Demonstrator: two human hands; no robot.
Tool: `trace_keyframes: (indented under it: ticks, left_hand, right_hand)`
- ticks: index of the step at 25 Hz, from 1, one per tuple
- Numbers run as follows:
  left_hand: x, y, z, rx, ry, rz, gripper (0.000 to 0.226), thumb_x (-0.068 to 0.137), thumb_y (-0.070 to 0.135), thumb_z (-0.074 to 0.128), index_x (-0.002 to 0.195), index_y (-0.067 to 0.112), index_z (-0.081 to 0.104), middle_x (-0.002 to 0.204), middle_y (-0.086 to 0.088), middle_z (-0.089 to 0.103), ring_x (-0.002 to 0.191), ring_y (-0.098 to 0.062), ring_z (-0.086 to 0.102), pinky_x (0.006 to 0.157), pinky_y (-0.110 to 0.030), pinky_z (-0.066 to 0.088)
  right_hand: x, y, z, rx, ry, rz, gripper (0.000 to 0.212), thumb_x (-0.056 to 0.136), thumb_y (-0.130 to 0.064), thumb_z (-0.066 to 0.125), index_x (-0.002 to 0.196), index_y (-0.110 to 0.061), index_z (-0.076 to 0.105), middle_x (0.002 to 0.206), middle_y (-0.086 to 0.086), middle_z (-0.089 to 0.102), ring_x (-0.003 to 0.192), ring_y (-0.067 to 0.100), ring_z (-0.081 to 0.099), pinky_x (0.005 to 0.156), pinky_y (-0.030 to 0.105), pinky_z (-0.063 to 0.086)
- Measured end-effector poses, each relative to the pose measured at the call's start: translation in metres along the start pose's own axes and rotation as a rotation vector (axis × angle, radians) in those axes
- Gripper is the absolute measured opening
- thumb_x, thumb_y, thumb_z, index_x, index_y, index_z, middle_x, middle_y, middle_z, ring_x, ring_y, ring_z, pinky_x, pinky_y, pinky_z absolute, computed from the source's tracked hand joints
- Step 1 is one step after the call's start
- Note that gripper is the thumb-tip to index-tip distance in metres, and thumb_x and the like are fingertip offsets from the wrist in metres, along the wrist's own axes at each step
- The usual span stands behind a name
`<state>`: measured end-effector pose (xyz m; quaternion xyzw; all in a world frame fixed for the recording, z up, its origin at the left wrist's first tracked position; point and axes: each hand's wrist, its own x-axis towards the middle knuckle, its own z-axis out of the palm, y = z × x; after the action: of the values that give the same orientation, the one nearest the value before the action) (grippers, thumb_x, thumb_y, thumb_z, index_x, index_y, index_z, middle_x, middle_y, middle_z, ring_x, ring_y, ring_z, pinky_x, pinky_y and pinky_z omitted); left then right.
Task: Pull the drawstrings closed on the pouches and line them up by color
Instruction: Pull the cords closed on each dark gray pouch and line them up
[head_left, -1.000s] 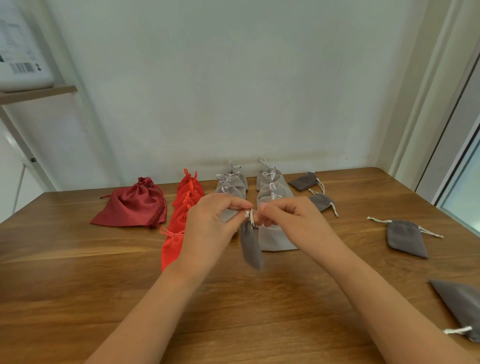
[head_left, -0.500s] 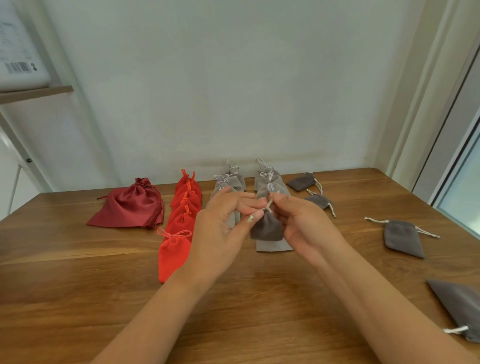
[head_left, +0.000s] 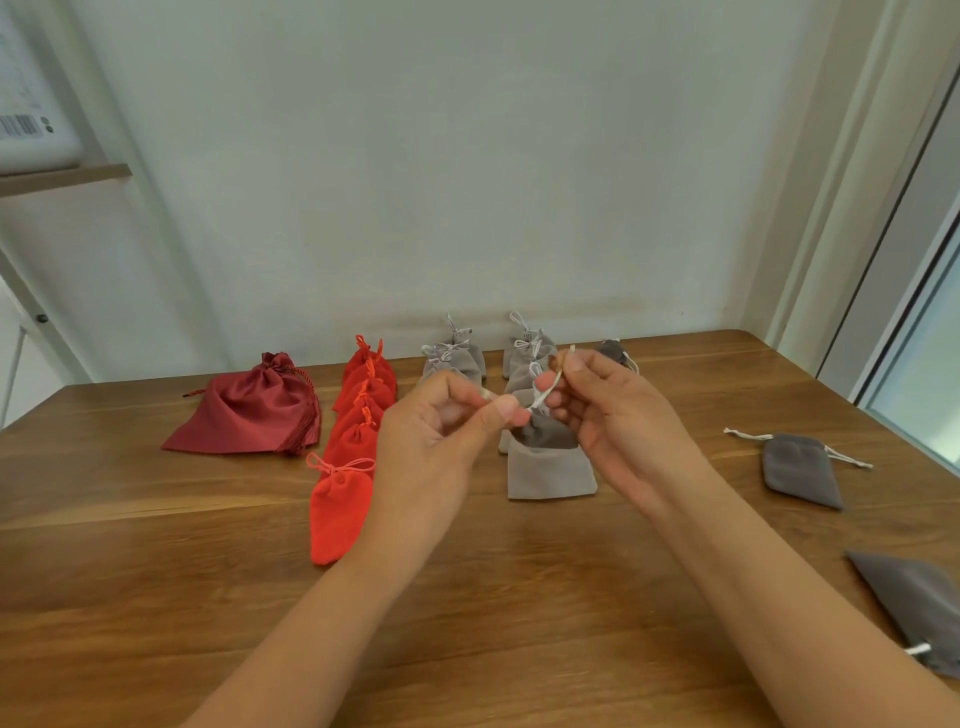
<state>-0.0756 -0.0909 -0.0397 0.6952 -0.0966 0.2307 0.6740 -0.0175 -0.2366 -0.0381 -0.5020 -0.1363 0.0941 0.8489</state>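
Pinching one cream end each of the drawstring (head_left: 544, 397), thumb against forefinger: left hand (head_left: 431, 447) and right hand (head_left: 628, 431), other fingers curled.

Item held: dark grey pouch (head_left: 545, 435), hanging between both hands above the surface (head_left: 467, 623), apparently so that opposing pulls can cinch its mouth.

Beyond the hands: light grey rows (head_left: 550, 475), tied.

Left of the left hand: orange-red row (head_left: 340, 493), then dark red pouch (head_left: 249, 410), grouped by colour.

Right of the right hand: loose dark grey pouch (head_left: 800, 470), cords slack, seemingly awaiting its turn.

Obscured: the held pouch's mouth sits behind fingers, so whether it is closed cannot be told.

Cut off: nearest dark grey pouch (head_left: 914, 603), at the frame edge.
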Motion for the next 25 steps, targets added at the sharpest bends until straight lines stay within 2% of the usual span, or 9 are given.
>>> trace_keyframes:
  ticks: [3,5,7,10,15,18,20,22,25]
  left_hand:
    - [0.009,-0.001,-0.011,0.053,-0.013,-0.195,0.011,0.072,0.021,0.074,0.07,0.01,0.071,0.067,-0.007,0.072,0.069,-0.019,0.063,0.074,-0.03,0.045]
    - [0.011,-0.003,-0.014,0.148,-0.101,-0.25,0.017,0.076,0.024,0.072,0.061,0.014,0.073,0.071,-0.009,0.072,0.074,-0.024,0.061,0.078,-0.03,0.043]
    - [0.009,-0.003,-0.014,0.199,-0.203,-0.257,0.027,0.083,0.019,0.067,0.057,0.013,0.07,0.073,-0.005,0.073,0.077,-0.013,0.065,0.079,-0.02,0.044]
    - [0.007,0.0,-0.011,0.226,-0.301,-0.246,0.032,0.092,0.009,0.056,0.062,0.006,0.066,0.065,0.007,0.069,0.07,0.005,0.063,0.068,-0.005,0.042]
    - [0.004,0.004,-0.006,0.189,-0.316,-0.239,0.031,0.09,0.017,0.059,0.06,0.009,0.064,0.068,0.008,0.071,0.073,0.003,0.064,0.069,-0.005,0.042]
    - [0.006,0.002,-0.009,0.161,-0.226,-0.237,0.031,0.086,0.023,0.062,0.06,0.008,0.067,0.083,-0.002,0.075,0.088,-0.01,0.069,0.078,-0.016,0.048]
    - [0.009,-0.001,-0.015,0.169,-0.176,-0.267,0.033,0.082,0.036,0.062,0.065,0.009,0.072,0.087,-0.008,0.075,0.099,-0.027,0.065,0.091,-0.037,0.048]
    - [0.01,-0.003,-0.019,0.166,-0.175,-0.297,0.034,0.077,0.044,0.061,0.07,0.014,0.076,0.089,-0.009,0.074,0.106,-0.035,0.059,0.101,-0.047,0.041]
    - [0.011,-0.003,-0.019,0.15,-0.213,-0.319,0.026,0.084,0.035,0.062,0.076,0.016,0.078,0.09,-0.006,0.075,0.107,-0.034,0.06,0.105,-0.051,0.038]
  right_hand:
    - [-0.004,-0.001,0.002,-0.337,-0.153,-0.174,0.018,0.086,-0.023,0.055,0.093,-0.008,0.062,0.1,0.002,0.073,0.089,0.018,0.066,0.078,0.03,0.054]
    - [-0.006,0.003,0.006,-0.513,-0.22,-0.256,0.018,0.087,-0.022,0.056,0.094,-0.008,0.064,0.107,0.002,0.071,0.1,0.015,0.065,0.086,0.029,0.053]
    - [-0.008,0.007,0.008,-0.586,-0.273,-0.301,0.018,0.089,-0.018,0.057,0.096,-0.005,0.066,0.095,0.005,0.071,0.089,0.011,0.065,0.079,0.023,0.053]
    - [-0.01,0.011,0.009,-0.647,-0.248,-0.332,0.01,0.09,-0.014,0.059,0.091,-0.008,0.068,0.071,0.001,0.064,0.064,0.003,0.056,0.062,0.018,0.046]
    - [-0.01,0.009,0.01,-0.646,-0.144,-0.34,0.013,0.087,-0.012,0.064,0.084,-0.022,0.072,0.067,-0.006,0.068,0.061,0.0,0.058,0.06,0.014,0.046]
    - [-0.011,0.004,0.008,-0.621,-0.184,-0.264,0.015,0.09,-0.015,0.06,0.094,-0.021,0.073,0.078,-0.002,0.072,0.074,0.004,0.065,0.07,0.017,0.052]
    - [-0.011,0.001,0.005,-0.64,-0.221,-0.227,0.018,0.088,-0.015,0.063,0.102,-0.02,0.073,0.089,-0.004,0.074,0.086,0.005,0.068,0.079,0.019,0.054]
    - [-0.01,0.002,0.003,-0.765,-0.22,-0.294,0.021,0.084,-0.014,0.069,0.103,-0.021,0.073,0.092,-0.007,0.074,0.091,0.005,0.067,0.083,0.021,0.054]
    - [-0.009,0.005,0.001,-0.974,-0.165,-0.488,0.019,0.081,-0.017,0.072,0.099,-0.023,0.074,0.09,-0.011,0.072,0.088,0.003,0.064,0.078,0.02,0.052]
